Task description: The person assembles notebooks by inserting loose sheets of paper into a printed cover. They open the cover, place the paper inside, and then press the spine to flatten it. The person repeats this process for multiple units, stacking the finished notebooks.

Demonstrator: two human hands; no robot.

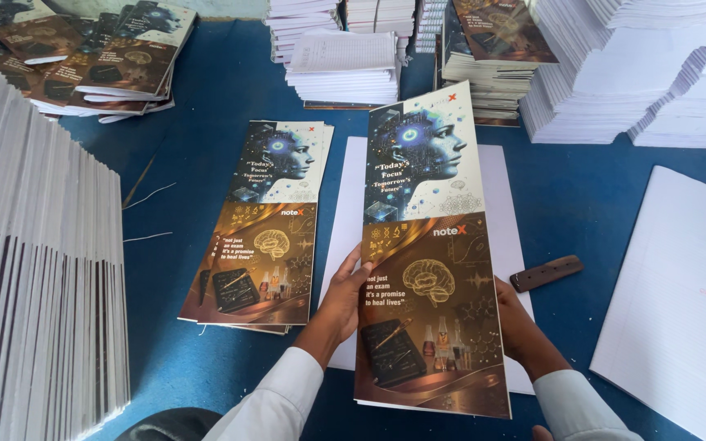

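- A person seated at a blue table (206, 122) holds a long printed cover sheet (431, 245) at centre frame, its lower half dark and gold with a brain drawing, its upper half showing a face in profile against blue lights.
- The left hand (343, 296) grips the sheet's left edge, fingers curled over the front; the right hand (516, 322) steadies the right edge, mostly hidden behind the sheet, so its finger spread cannot be told.
- The sheet hovers above a white paper block (500, 212) lying flat on the table; whether its lower edge touches the block is not clear.
- Just left of centre, a small pile of matching covers (259, 245) lies waiting.
- A dark brown flat tool (546, 273) rests near the block's right edge.
- More white sheets (680, 302) lie at lower right; tall stacks of white pages (647, 73) fill the upper right.
- Finished-looking covered books (100, 57) sit at upper left, and a long row of stacked sets (34, 269) runs down the left edge.
- By the look of it, the work stands midway: many sets done, this cover not yet laid down, and plenty of bare pages left.
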